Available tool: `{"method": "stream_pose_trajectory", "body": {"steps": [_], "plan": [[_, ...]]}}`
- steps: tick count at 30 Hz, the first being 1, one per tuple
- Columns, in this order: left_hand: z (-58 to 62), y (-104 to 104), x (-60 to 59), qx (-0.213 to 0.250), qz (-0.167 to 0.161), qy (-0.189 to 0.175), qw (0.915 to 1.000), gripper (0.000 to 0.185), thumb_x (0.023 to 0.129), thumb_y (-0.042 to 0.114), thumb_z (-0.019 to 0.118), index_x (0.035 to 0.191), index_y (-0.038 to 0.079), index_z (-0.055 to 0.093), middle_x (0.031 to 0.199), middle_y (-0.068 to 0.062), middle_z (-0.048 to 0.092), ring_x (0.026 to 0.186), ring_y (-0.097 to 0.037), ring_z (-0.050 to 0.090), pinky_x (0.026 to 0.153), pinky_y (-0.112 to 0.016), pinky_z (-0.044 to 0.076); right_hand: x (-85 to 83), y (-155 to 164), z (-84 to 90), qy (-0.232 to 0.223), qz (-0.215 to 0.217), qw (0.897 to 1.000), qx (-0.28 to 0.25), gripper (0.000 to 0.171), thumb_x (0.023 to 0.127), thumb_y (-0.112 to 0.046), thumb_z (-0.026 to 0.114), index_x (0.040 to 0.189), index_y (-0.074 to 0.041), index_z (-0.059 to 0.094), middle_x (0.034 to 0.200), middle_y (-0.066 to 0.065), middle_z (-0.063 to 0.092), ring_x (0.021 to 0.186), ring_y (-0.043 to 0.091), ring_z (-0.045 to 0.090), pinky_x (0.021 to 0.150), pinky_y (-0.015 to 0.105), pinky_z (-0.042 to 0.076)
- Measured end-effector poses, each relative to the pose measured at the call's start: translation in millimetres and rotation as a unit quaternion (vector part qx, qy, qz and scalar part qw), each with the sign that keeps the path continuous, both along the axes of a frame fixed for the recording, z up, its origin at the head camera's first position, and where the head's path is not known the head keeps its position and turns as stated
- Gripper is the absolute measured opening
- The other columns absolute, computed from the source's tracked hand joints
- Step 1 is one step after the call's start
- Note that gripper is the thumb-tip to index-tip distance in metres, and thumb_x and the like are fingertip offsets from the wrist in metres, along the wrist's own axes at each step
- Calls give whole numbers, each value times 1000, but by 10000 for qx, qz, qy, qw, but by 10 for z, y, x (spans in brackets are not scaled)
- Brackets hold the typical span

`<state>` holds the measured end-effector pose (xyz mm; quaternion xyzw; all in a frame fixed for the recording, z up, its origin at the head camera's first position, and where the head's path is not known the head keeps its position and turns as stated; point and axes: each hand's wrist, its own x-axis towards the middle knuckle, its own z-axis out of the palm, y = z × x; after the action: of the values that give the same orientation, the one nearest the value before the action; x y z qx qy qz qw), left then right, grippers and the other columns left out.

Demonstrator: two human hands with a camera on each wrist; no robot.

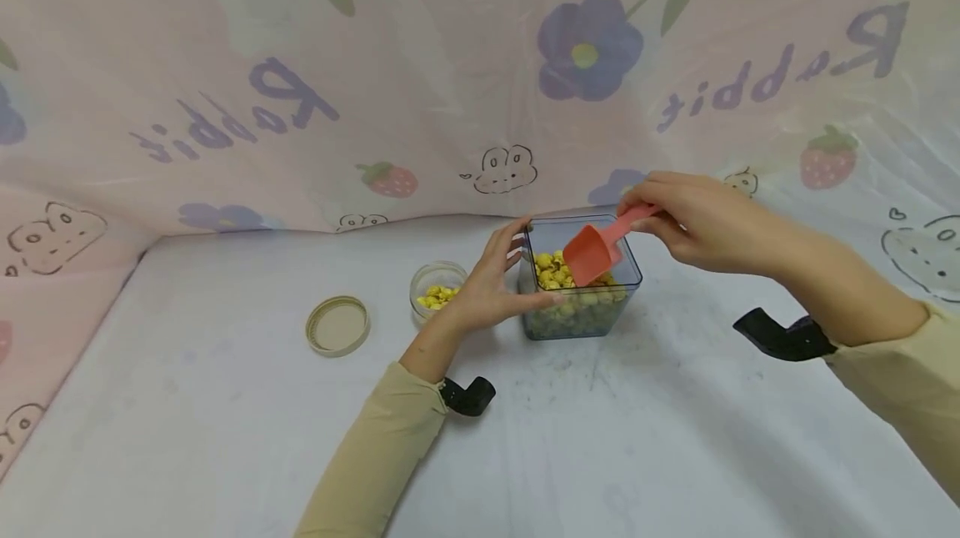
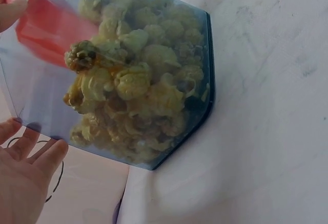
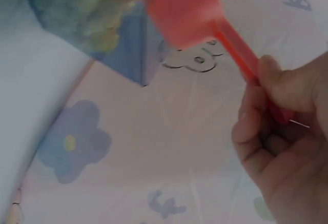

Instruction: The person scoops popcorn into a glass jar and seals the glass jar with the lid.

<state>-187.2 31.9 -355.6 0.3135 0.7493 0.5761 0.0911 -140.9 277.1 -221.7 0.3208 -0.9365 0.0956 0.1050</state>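
A clear, bluish square plastic container (image 1: 634,275) holds yellow popcorn (image 1: 551,273) and stands on the white table. My left hand (image 1: 491,288) grips its left side, thumb along the front wall and fingers spread on the far side. In the left wrist view, those fingertips touch the container wall (image 2: 43,101). My right hand (image 1: 697,225) pinches the handle of a red scoop (image 1: 588,256) between thumb and fingers. The scoop's bowl is tilted down into the container, at the popcorn. The right wrist view shows the right hand (image 3: 292,142) curled round the handle.
Left of the container, partly behind my left hand, stands a small round clear jar (image 1: 415,292) with some popcorn in it. A round beige lid (image 1: 337,326) lies farther left on the white tabletop (image 1: 225,404). A printed pink curtain (image 1: 450,87) hangs behind the container.
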Motion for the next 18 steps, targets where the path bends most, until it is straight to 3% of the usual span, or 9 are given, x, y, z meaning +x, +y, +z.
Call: {"method": "stream_pose_trajectory", "body": {"steps": [3, 7, 11, 18], "plan": [[-9, 5, -1, 57, -25, -27, 10000, 99, 76, 15, 81, 152, 23, 18, 153, -7, 22, 140, -28, 30, 116, -37, 30, -13, -87, 60, -322, -59, 9992, 222, 16, 88, -1, 66, 103, -5, 65, 91, 1, 60, 73, 12, 49, 62, 29, 45], [-17, 13, 5, 98, -75, -15, 9999, 100, 76, 14, 81, 152, 22, 17, 154, -10, 21, 140, -27, 30, 116, -37, 30, -57, -83, 17, -595, -68, 9980, 177, 15, 89, -2, 65, 104, -4, 65, 91, 2, 61, 73, 13, 50, 62, 29, 45], [-25, 15, 3, 120, -54, -17, 9999, 101, 75, 14, 82, 152, 23, 17, 153, -10, 21, 139, -24, 31, 116, -38, 30, -110, -5, -120, -604, 17, 9981, -150, 15, 89, -1, 64, 103, -5, 65, 88, 0, 61, 69, 10, 46, 59, 26, 41], [-28, 3, 1, 182, -20, -70, 9998, 102, 74, 13, 82, 152, 23, 17, 153, -8, 22, 138, -22, 31, 116, -37, 30, -164, 147, -326, -528, 81, 9944, -911, 18, 88, -2, 66, 106, -4, 66, 86, -1, 62, 72, 6, 49, 62, 21, 45]]}}
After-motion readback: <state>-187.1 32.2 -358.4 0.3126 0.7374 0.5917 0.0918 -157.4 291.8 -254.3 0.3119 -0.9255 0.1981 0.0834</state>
